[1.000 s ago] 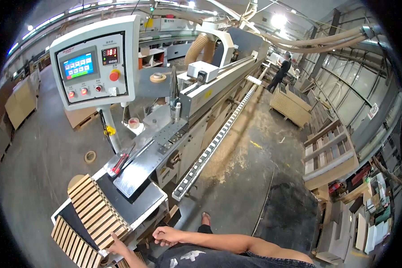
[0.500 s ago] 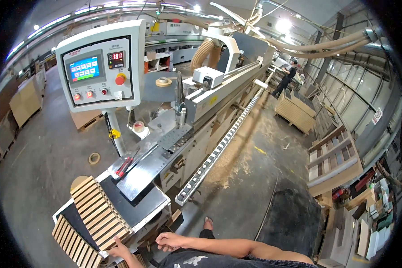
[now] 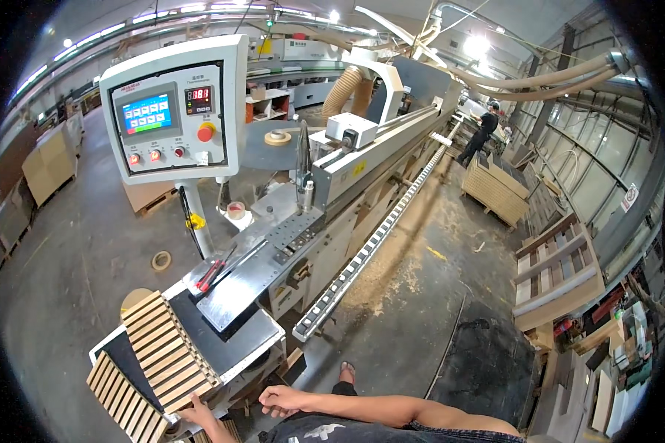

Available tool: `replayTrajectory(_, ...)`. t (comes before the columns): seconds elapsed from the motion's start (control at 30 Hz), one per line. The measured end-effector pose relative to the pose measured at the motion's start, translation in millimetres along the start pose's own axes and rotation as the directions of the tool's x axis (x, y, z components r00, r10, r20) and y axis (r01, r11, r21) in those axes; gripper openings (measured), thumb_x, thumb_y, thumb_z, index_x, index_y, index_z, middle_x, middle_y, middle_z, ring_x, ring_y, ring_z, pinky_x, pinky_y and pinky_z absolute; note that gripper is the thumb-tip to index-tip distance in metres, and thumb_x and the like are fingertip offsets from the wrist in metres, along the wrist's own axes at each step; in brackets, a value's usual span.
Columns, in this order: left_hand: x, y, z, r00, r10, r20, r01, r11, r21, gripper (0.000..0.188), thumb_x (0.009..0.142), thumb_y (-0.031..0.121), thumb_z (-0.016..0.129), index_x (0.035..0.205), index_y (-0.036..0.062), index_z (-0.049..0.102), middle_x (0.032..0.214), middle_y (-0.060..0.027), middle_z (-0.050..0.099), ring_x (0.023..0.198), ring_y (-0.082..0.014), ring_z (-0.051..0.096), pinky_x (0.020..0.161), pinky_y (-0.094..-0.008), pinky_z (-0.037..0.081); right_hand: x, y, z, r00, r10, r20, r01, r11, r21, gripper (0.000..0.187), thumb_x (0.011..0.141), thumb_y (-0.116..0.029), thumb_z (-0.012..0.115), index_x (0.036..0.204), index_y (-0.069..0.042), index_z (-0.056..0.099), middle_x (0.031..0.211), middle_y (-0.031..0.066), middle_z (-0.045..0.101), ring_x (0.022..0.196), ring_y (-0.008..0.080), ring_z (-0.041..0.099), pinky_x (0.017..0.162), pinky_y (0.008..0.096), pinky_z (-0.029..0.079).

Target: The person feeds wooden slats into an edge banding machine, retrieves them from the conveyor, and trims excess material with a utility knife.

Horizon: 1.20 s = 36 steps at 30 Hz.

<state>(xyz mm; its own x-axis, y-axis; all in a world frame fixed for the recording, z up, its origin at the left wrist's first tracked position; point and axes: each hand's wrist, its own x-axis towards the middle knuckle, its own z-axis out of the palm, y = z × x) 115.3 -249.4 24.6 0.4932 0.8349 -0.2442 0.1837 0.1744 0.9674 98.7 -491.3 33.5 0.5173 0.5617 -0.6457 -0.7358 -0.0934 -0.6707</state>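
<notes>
My left hand point(image 3: 199, 417) is at the near corner of a stack of narrow wooden strips point(image 3: 166, 354), thumb and fingers apart and touching its end. The strips show pale wood with dark gaps between them and lie on a black-topped table point(image 3: 247, 336). A second, lower group of strips point(image 3: 125, 399) lies at the left, beyond the table's near left edge. In front of my body, my right hand point(image 3: 281, 400) hangs with its fingers curled in loosely. Nothing shows in it, and it touches neither the strips nor the table.
A long edge-banding machine point(image 3: 377, 159) runs away to the far right, with a control panel point(image 3: 174, 111) on a post and a roller rail point(image 3: 369, 251). Red-handled pliers point(image 3: 210, 275) lie by its metal plate. A tape roll point(image 3: 161, 261) is on the floor. A co-worker point(image 3: 482, 133) stands far off.
The whole view has shifted slightly, so the machine and table appear a little lower and to the right. Both hands keep nearly the same pose, and the strips stay put.
</notes>
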Motion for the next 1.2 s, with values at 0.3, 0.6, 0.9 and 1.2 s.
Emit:
replayTrajectory(0.3,-1.2,-12.7,-21.2,0.990,-0.119,0.071,0.137,0.928,-0.348,0.070,0.088,-0.008,0.058,0.146,0.0082,0.021,0.143,-0.0215,0.038,0.118,-0.0383,0.053,0.091,-0.0572,0.055,-10.9,-6.9,0.0,0.998,-0.054,-0.027,0.053,0.998,-0.035,0.022,0.096,-0.025,0.057,0.111,-0.009,0.056,0.095,0.0058,0.068,0.070,0.0129,0.064,0.057,0.0276,0.051)
replayTrajectory(0.6,-26.8,34.7,-51.5,0.998,-0.015,0.068,0.050,0.836,-0.547,0.059,0.085,0.001,0.068,0.133,0.0070,0.033,0.123,-0.0173,0.055,0.102,-0.0260,0.064,0.063,-0.0346,0.062,-18.9,-21.4,4.6,0.979,-0.130,-0.155,0.120,0.990,-0.073,0.030,0.103,-0.025,0.051,0.123,-0.003,0.054,0.106,0.0140,0.069,0.086,0.0218,0.070,0.073,0.0342,0.057)
replayTrajectory(0.9,-29.3,61.3,-96.3,0.956,-0.030,0.292,0.220,0.733,-0.644,0.069,0.084,0.007,0.063,0.144,0.0033,0.031,0.131,-0.0161,0.054,0.115,-0.0299,0.058,0.092,-0.0439,0.053,-15.4,-87.5,24.5,0.927,-0.365,-0.081,0.371,0.926,0.075,0.041,0.102,-0.026,0.053,0.134,-0.002,0.044,0.113,0.0167,0.066,0.090,0.0226,0.067,0.077,0.0356,0.056)
replayTrajectory(1.2,-25.8,-19.5,-106.7,0.613,0.141,0.777,0.595,0.565,-0.571,0.073,0.078,0.001,0.073,0.141,-0.0034,0.037,0.133,-0.0173,0.056,0.125,-0.0316,0.054,0.103,-0.0463,0.049,-83.0,-146.3,43.3,0.564,-0.808,-0.174,0.809,0.582,-0.079,0.076,0.093,-0.026,0.069,0.148,0.001,0.024,0.132,0.0147,0.053,0.119,0.0206,0.054,0.104,0.0347,0.042)
